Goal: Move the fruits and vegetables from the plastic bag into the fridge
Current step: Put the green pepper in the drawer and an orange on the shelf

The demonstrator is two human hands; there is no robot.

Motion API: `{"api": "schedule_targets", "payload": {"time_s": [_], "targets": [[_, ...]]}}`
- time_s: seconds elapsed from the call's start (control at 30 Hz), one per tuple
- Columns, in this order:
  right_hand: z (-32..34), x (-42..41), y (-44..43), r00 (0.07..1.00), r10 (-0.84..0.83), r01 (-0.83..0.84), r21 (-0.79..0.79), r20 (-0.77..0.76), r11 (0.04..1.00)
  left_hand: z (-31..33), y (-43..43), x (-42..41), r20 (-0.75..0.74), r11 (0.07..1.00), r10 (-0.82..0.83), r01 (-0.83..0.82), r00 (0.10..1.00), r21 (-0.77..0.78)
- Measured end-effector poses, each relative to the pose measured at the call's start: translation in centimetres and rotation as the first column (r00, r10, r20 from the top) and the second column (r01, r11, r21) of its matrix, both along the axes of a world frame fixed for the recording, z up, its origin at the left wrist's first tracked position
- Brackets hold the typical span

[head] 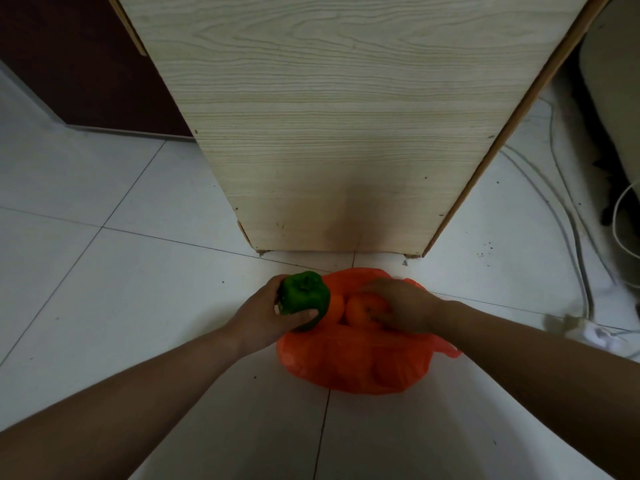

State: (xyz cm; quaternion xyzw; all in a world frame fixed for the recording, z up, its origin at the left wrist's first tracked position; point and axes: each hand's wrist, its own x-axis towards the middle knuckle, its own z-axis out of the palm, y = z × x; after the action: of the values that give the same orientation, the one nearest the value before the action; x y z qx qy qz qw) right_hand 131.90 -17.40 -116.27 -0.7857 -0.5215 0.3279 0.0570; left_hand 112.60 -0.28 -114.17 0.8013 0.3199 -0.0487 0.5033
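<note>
Orange plastic bag (353, 362) lies on the white tiled floor (121, 289), just in front of a pale wooden cabinet (329, 116). I see my left hand (266, 311) gripping a green pepper (304, 297) at the bag's left edge. My right hand (401, 304) curls around an orange (363, 308) inside the open bag, beside a second orange (335, 308).

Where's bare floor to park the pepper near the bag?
Open tile floor left of the orange plastic bag and nearer you, between the forearms. Tight: between bag and wooden cabinet; cables and power strip clutter the right.
</note>
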Motion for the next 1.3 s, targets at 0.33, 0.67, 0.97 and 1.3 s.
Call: {"api": "schedule_targets", "payload": {"time_s": [0.33, 0.67, 0.97, 1.3], "targets": [[-0.1, 0.6, -0.1, 0.994, 0.084, -0.088, 0.062, 0.073, 0.994, -0.4, 0.5, 0.9, -0.009, 0.998, 0.039, -0.039, 0.999, -0.047], [-2.2, 1.3, 1.0, 0.996, 0.079, -0.076, -0.089, 0.03, 0.993, -0.6, 0.4, -0.2, -0.005, 0.997, 0.054, -0.054, 0.999, -0.046], [-1.7, 1.7, 1.0, 0.996, 0.079, -0.076, -0.071, 0.031, 0.995, -0.3, 0.3, -0.3, -0.004, 0.997, 0.044, -0.044, 0.999, -0.069], [3.9, 2.1, -0.3, 0.999, -0.031, 0.034, 0.187, -0.015, 0.982, 1.1, -0.3, 0.9, 0.039, 1.0, 0.023, -0.023, 0.999, -0.018]]}}
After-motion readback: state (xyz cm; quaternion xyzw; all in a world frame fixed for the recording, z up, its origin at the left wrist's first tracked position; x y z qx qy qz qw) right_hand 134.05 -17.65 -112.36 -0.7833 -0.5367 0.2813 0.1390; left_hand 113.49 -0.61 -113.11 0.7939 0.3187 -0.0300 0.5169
